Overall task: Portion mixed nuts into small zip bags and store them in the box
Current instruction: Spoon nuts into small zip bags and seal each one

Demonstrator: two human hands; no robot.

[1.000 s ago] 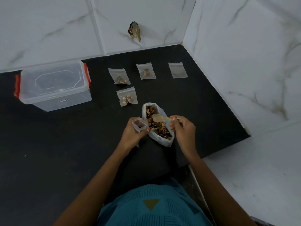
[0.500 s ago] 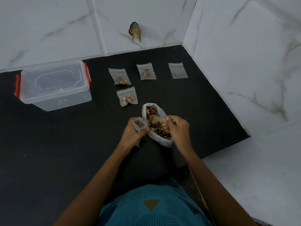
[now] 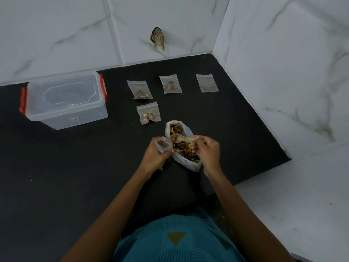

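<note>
Mid-scoop, the right hand point(image 3: 207, 152) pinches a spoon point(image 3: 181, 138) over the open nut sack point(image 3: 186, 164) near centre while the left hand point(image 3: 154, 158) grips a small zip bag point(image 3: 162, 146) just left of it, so the next move likely calls for a level carry into its mouth.

I see the table point(image 3: 56, 167) as a black, matt surface, a little grainy. The wall tiles point(image 3: 56, 25) are white with grey veins like marble, smooth, with a soft shine. The box point(image 3: 64, 99) is clear, smooth plastic with red plastic clips. The filled zip bags point(image 3: 148, 113) and the open zip bag point(image 3: 162, 146) in the left hand point(image 3: 153, 157) are thin clear plastic film. The big bag point(image 3: 188, 165) is milky, crinkled plastic. The spoon point(image 3: 183, 138) in the right hand point(image 3: 207, 152) is pale and matt; wood or plastic, I cannot tell. The shirt point(image 3: 175, 241) is teal cloth.
</note>
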